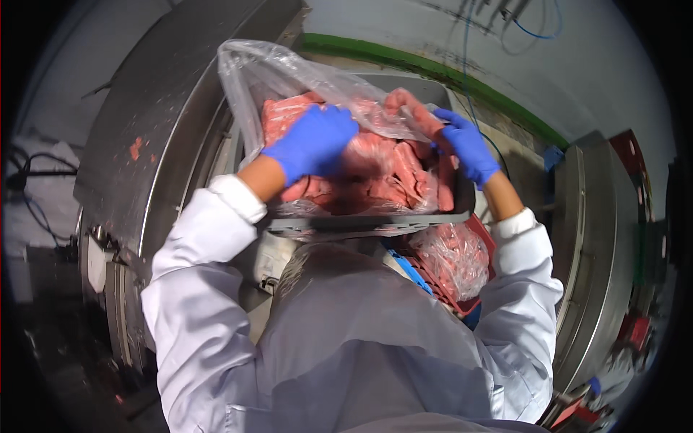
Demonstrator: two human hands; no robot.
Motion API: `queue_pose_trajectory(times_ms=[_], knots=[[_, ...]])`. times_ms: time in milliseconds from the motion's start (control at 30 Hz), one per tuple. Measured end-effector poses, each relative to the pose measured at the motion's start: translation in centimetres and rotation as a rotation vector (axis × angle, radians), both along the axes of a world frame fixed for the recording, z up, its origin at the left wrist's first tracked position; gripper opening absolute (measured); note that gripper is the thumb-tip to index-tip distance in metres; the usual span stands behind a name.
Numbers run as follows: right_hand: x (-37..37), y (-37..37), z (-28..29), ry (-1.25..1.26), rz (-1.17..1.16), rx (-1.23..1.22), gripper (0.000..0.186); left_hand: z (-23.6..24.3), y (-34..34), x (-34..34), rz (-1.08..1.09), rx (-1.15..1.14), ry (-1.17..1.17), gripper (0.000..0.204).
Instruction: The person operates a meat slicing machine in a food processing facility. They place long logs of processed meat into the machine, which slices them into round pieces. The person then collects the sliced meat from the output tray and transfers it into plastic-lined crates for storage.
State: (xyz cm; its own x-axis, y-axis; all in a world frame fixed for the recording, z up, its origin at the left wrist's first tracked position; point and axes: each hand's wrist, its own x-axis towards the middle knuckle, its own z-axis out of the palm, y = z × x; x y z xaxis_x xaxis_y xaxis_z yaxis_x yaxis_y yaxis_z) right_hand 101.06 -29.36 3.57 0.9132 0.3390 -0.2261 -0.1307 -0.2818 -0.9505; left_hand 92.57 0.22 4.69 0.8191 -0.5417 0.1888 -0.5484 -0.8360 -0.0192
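A grey crate (pixel 354 222), lined with a crumpled clear plastic bag (pixel 256 61), holds long pink rolls and lumps of raw meat (pixel 408 173). My left hand (pixel 310 141), in a blue glove, lies over the meat at the left, blurred, its fingers curled and their tips hidden. My right hand (pixel 465 144), also gloved in blue, grips a long meat roll (pixel 411 108) at the crate's right side, with the roll tilted up toward the back left.
A steel machine (pixel 137 137) with meat scraps runs along the left. Below the crate, a red crate (pixel 480 245) holds bagged pink meat (pixel 451 260). A steel surface (pixel 599 267) stands at the right. Behind are a wall (pixel 541 79) with a green band and hanging blue hoses.
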Motion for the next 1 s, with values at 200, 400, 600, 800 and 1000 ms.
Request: queue_pose_trajectory(times_ms=[200, 400, 600, 800, 1000], knots=[[0.5, 9.1, 9.4, -0.091, 0.333, 0.424, 0.046, 9.9, 17.6, -10.4, 0.840, -0.187, -0.422, 0.052], [-0.2, 33.6, 9.7, 0.217, 0.709, 0.652, 0.028, 7.8, 32.1, -16.9, 1.535, -0.434, -0.133, 0.051], [-4.0, 49.8, 5.0, 0.062, 0.781, 0.371, 0.024, 6.4, 32.7, -18.2, 1.444, -0.261, 0.113, 0.063], [-1.0, 43.9, 4.7, -0.816, 0.626, 0.148, 0.047, 7.3, 22.3, -17.4, 0.950, -0.421, -0.380, 0.062], [0.6, 24.5, 6.9, -0.664, 0.639, 0.000, 0.048, -1.6, 5.4, -12.2, 0.526, -0.303, 0.025, 0.072]])
